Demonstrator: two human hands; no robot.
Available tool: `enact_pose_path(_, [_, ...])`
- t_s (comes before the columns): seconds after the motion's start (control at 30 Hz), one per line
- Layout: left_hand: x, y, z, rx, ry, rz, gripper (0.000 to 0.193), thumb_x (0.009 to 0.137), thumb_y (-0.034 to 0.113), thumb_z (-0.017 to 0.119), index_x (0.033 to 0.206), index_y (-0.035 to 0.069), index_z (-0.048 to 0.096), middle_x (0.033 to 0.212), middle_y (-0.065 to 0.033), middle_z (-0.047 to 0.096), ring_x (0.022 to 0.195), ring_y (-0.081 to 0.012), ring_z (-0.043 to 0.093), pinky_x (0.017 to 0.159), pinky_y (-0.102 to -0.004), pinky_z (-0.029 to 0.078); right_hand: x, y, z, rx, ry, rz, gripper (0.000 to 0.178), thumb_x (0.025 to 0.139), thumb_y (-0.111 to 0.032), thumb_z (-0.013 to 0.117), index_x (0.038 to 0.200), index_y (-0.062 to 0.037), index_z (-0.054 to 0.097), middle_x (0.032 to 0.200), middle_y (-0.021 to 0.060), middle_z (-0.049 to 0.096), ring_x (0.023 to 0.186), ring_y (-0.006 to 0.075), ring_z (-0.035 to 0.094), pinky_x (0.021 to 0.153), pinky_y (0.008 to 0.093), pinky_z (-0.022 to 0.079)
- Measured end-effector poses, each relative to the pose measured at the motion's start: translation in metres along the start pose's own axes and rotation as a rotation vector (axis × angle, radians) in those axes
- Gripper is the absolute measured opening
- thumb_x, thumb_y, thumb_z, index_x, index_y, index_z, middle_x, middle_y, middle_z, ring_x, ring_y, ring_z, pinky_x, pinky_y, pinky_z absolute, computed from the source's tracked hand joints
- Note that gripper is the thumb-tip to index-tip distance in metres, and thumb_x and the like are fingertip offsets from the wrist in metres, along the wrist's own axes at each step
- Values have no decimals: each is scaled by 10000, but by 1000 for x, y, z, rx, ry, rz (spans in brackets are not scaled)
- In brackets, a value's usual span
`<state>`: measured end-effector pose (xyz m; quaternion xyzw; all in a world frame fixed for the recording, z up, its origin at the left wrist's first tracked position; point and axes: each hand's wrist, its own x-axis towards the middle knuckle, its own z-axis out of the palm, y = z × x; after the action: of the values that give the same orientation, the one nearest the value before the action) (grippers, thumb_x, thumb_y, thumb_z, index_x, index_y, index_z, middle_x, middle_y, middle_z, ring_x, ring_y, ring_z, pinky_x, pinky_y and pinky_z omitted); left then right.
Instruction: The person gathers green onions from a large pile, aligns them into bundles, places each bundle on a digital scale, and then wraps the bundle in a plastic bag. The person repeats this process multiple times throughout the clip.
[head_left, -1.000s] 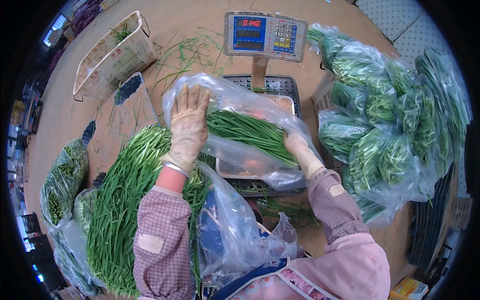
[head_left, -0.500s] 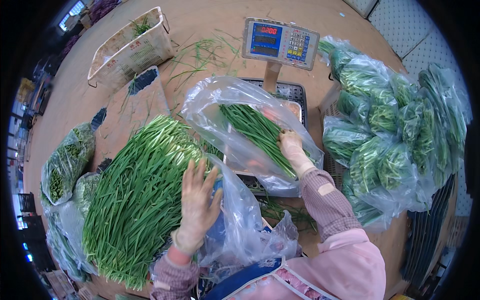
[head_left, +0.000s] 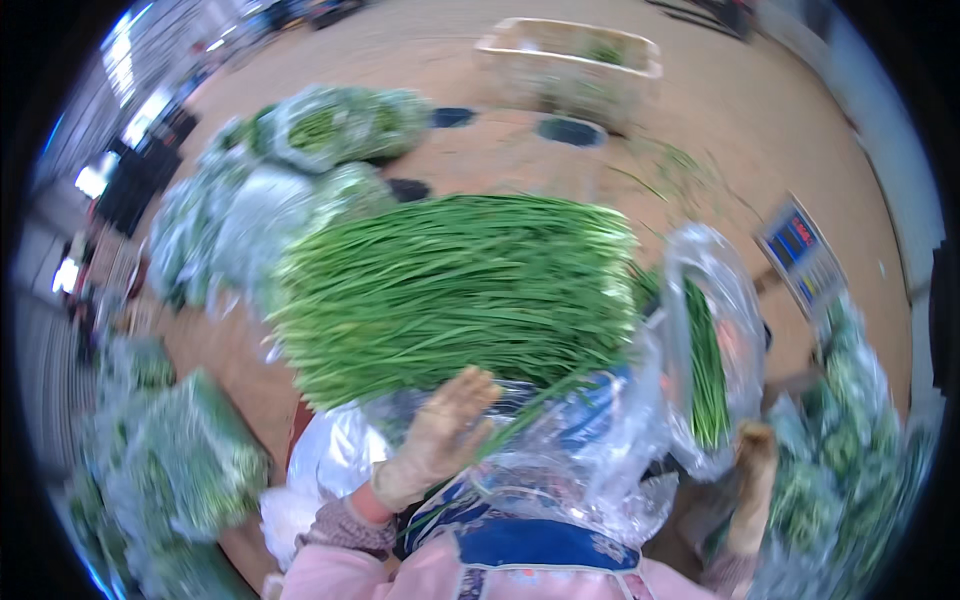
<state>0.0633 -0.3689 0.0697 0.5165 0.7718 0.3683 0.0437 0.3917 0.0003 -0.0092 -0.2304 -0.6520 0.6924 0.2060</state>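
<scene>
A large pile of green garlic chives (head_left: 460,290) lies lengthwise in front of me, pale ends at both sides. My left hand (head_left: 435,440), in a pale glove, is just below the pile's near edge. Its fingers look extended and apart, though blurred, and a few loose chive strands (head_left: 540,405) run beside them. To the right, a clear plastic bag (head_left: 672,270) lies open-mouthed around a bunch of chives (head_left: 706,375). My right hand (head_left: 756,470), also gloved, is at that bag's near right side, apart from the bunch; its fingers are smeared by motion.
A digital scale display (head_left: 803,250) stands at the right. Bagged greens lie at the far left (head_left: 310,130), near left (head_left: 180,460) and right (head_left: 840,440). A white plastic crate (head_left: 570,80) stands at the back. Crumpled clear plastic (head_left: 570,490) covers my lap.
My view has swung left, so the pile is now centred. My right hand has let go of the chives in the bag and drawn back. My left hand is lower, beside loose strands.
</scene>
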Motion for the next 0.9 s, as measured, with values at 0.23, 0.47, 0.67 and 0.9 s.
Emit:
enact_pose_path(0.23, [-72, -30, -45, 182, 89, -36, 432, 770, 44, 636, 1191, 52, 538, 1227, -164, 535, 1236, -304, 432, 1000, -417, 374, 4, -39, 82, -884, 173, 33, 208, 850, 73, 459, 992, 15, 600, 824, 119, 625, 776, 196, 621, 657, 292, 489])
enact_pose_path(0.47, [-85, -156, -164, 543, 533, -278, 699, 746, 172, 672, 1361, 80, 352, 1383, -217, 351, 1316, -392, 264, 1088, -435, 228, 49, -74, 213, -887, -254, -416, 309, 713, 114, 561, 970, -48, 621, 963, 113, 636, 880, 250, 621, 787, 330, 484])
enact_pose_path(0.67, [-73, -184, -205, 489, -80, -446, 835, 652, 256, 740, 1365, 91, 338, 1337, -213, 407, 1193, -356, 446, 985, -396, 380, 42, -96, 305, -1000, -643, -444, 266, 768, -8, 600, 1017, -89, 644, 945, 107, 657, 876, 285, 620, 779, 354, 489])
enact_pose_path(0.9, [-74, -110, -208, 797, -184, -413, 403, 676, 170, 683, 1043, 44, 572, 862, -146, 597, 859, -322, 570, 778, -416, 447, 43, -99, 372, -642, -990, -224, 323, 875, -96, 537, 1195, -57, 549, 1007, 125, 645, 896, 222, 630, 774, 300, 496])
